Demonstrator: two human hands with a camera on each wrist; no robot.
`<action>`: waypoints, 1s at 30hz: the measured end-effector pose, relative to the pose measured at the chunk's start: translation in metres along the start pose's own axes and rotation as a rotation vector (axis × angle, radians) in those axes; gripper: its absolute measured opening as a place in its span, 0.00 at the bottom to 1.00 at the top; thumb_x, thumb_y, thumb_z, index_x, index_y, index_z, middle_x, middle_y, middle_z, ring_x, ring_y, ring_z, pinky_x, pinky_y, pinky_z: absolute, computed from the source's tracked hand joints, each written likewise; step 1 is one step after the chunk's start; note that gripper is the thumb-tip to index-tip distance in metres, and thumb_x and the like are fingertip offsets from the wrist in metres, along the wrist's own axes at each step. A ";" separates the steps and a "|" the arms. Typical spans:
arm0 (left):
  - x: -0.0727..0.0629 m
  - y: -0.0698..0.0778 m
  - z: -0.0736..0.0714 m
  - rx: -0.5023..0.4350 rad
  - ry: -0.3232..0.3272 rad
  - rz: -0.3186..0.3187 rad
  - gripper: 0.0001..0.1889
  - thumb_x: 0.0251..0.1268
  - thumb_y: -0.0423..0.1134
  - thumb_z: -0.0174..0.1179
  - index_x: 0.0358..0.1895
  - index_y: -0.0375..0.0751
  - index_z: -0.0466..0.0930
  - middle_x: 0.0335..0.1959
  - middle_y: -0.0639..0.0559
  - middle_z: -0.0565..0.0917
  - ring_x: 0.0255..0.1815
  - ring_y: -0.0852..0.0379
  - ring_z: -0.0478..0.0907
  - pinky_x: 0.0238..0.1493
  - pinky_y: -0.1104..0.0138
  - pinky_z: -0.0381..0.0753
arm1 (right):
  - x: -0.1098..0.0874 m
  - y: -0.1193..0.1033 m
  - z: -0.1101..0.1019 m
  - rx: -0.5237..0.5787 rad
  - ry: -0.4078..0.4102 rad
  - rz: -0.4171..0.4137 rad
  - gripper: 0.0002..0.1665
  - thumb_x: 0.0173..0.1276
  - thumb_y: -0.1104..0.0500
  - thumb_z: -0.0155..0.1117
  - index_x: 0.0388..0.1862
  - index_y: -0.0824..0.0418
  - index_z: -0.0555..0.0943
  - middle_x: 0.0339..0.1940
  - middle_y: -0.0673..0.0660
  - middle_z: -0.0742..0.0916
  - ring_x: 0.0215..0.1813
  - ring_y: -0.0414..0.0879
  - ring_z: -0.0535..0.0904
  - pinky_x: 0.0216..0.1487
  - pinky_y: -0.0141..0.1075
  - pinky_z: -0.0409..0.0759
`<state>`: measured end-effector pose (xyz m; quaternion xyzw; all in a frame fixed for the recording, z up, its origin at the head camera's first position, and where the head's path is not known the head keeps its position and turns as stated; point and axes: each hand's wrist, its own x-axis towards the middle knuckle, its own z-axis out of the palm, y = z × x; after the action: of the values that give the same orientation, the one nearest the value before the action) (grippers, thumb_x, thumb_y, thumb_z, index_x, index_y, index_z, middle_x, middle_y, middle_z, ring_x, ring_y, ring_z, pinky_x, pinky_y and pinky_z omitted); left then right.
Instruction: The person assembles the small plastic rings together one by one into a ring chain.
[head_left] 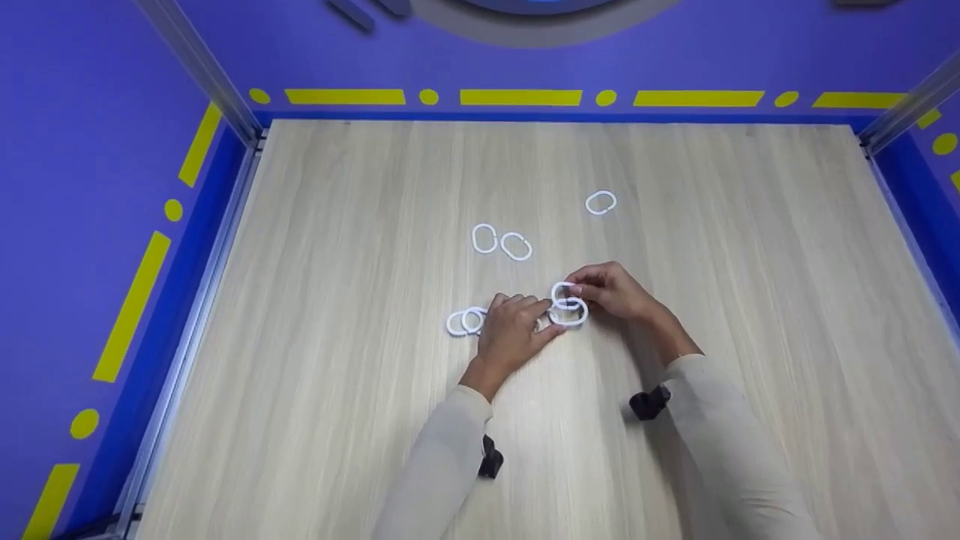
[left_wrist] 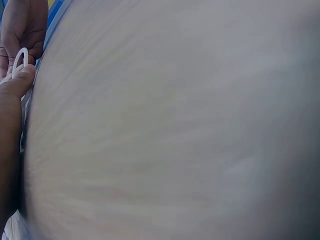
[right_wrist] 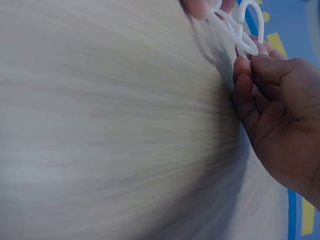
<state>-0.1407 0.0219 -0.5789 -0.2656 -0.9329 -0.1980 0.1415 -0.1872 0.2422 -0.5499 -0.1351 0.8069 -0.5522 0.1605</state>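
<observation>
White oval shower curtain rings with small gaps are linked into a chain. My left hand [head_left: 514, 330] pinches a lower ring [head_left: 585, 313] between thumb and fingers. With thumb and fingertips, my right hand [head_left: 611, 291] holds an upper ring [head_left: 555, 292], which overlaps the lower one and appears hooked through it. In the right wrist view, the gap of the upright ring [right_wrist: 261, 22] faces the other ring. More linked rings [head_left: 450, 322] lie on the wood left of my left hand; that hand hides the chain's middle.
Two loose rings, a left one [head_left: 475, 238] and a right one [head_left: 529, 250], lie beyond my hands on the wooden table [head_left: 337, 225]. A farther loose ring [head_left: 589, 201] lies to their right. Blue walls [head_left: 67, 150] with yellow marks border the table.
</observation>
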 end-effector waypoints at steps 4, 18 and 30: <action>0.001 0.001 0.001 0.002 0.002 -0.006 0.21 0.60 0.61 0.67 0.46 0.51 0.88 0.28 0.58 0.86 0.31 0.59 0.81 0.42 0.62 0.73 | -0.005 0.001 -0.004 0.005 0.028 0.032 0.13 0.73 0.68 0.60 0.51 0.76 0.83 0.38 0.60 0.88 0.32 0.34 0.77 0.34 0.26 0.76; -0.002 0.001 0.001 0.099 -0.012 -0.045 0.23 0.63 0.66 0.62 0.47 0.54 0.88 0.33 0.59 0.86 0.35 0.59 0.82 0.46 0.61 0.71 | -0.024 0.009 -0.013 0.030 0.076 0.135 0.16 0.76 0.63 0.59 0.54 0.75 0.81 0.31 0.45 0.86 0.29 0.35 0.75 0.29 0.28 0.72; 0.009 0.004 -0.020 0.185 -0.189 -0.117 0.32 0.58 0.74 0.57 0.57 0.58 0.83 0.47 0.59 0.84 0.49 0.55 0.78 0.54 0.57 0.69 | -0.023 0.016 -0.014 0.001 0.104 0.133 0.15 0.74 0.61 0.62 0.52 0.71 0.84 0.32 0.43 0.86 0.30 0.35 0.76 0.30 0.27 0.75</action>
<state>-0.1431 0.0202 -0.5566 -0.2141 -0.9702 -0.0931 0.0650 -0.1727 0.2683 -0.5574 -0.0522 0.8212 -0.5468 0.1547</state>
